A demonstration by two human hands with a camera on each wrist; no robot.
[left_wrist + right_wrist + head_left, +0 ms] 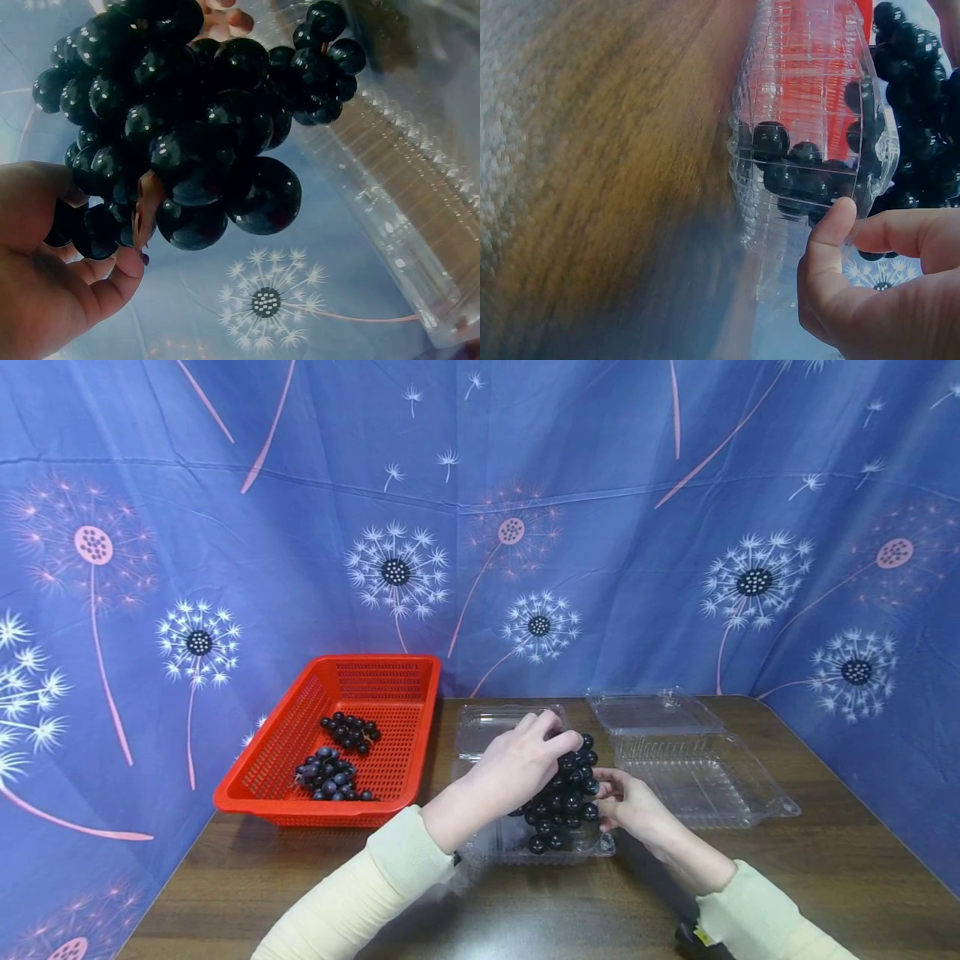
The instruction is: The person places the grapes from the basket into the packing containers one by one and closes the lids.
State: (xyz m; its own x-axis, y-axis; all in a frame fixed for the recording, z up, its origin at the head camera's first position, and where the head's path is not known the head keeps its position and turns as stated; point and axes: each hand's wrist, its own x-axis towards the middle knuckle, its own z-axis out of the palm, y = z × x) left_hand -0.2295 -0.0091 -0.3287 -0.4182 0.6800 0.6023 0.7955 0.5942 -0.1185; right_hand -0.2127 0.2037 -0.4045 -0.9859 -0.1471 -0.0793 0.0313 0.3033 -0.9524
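Note:
A big bunch of black grapes (558,797) hangs over the near clear plastic clamshell container (517,843). My left hand (521,764) grips the bunch from above, at its brown stem (144,210) in the left wrist view. Dark grapes (810,176) show through the container's wall in the right wrist view; how far the bunch rests inside is unclear. At the container's right side, my right hand (633,806) pinches the rim between thumb and index finger, close beside the grapes. The container's hinged lid (480,731) lies open toward the back, partly hidden behind the left hand.
On the left stands a red perforated basket (420,739) holding two smaller grape bunches, one black (350,731) and one bluish (333,777). Another clear container (705,777) sits opened on the right of the wooden table (840,877). A blue dandelion-print cloth (637,585) hangs behind.

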